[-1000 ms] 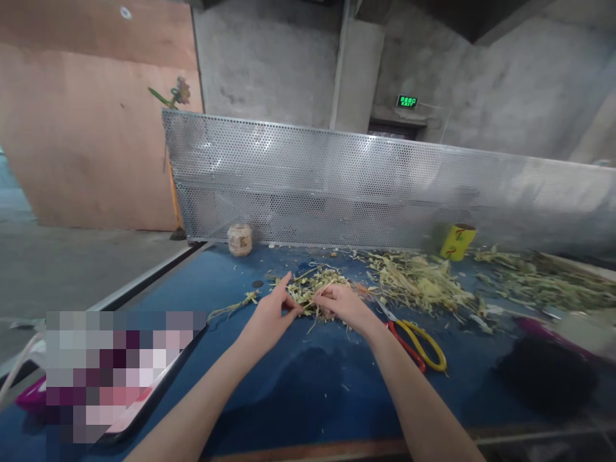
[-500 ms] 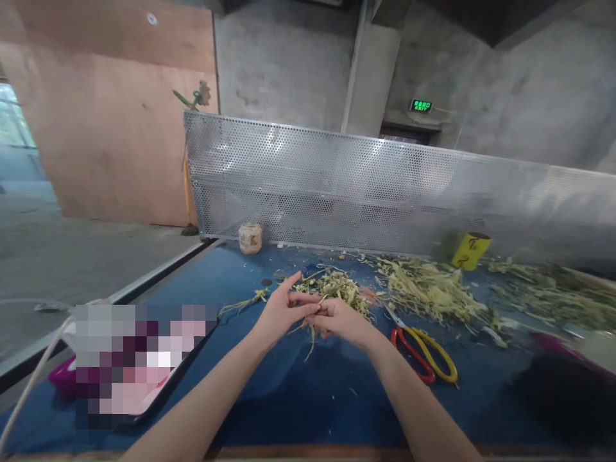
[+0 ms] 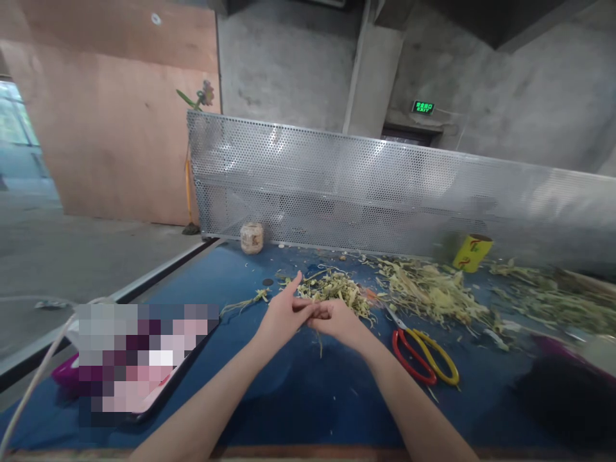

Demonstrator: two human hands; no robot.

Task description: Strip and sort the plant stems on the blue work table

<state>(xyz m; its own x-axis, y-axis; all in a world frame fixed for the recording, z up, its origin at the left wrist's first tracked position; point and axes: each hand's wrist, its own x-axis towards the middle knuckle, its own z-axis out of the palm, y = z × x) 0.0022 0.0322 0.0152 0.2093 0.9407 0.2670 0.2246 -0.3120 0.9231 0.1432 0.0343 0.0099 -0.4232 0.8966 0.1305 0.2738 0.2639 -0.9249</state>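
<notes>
My left hand (image 3: 283,314) and my right hand (image 3: 337,321) meet fingertip to fingertip over the blue tabletop (image 3: 289,391). Between their pinched fingers is a thin pale-green plant stalk (image 3: 321,344); most of it is hidden, and one end hangs below. One finger of the left hand points upward, away from the pinch. Just behind the hands lies a heap of small pale-green plant pieces (image 3: 341,289). Scissors (image 3: 418,350) with one red and one yellow handle rest to the right of my right hand. A loose sprig (image 3: 245,301) lies left of my left hand.
A larger heap of stripped stalks (image 3: 433,292) lies on the right, beside a yellow tube (image 3: 473,253). A whitish jar (image 3: 252,238) stands near the perforated metal panel (image 3: 337,186). At left is a pixelated, dark-edged object (image 3: 149,366) with a cable (image 3: 36,385) nearby.
Both hands stay together, with slightly different finger positions. The dangling stalk end has shifted a little to the right and shows less length. The whole view has moved slightly.
</notes>
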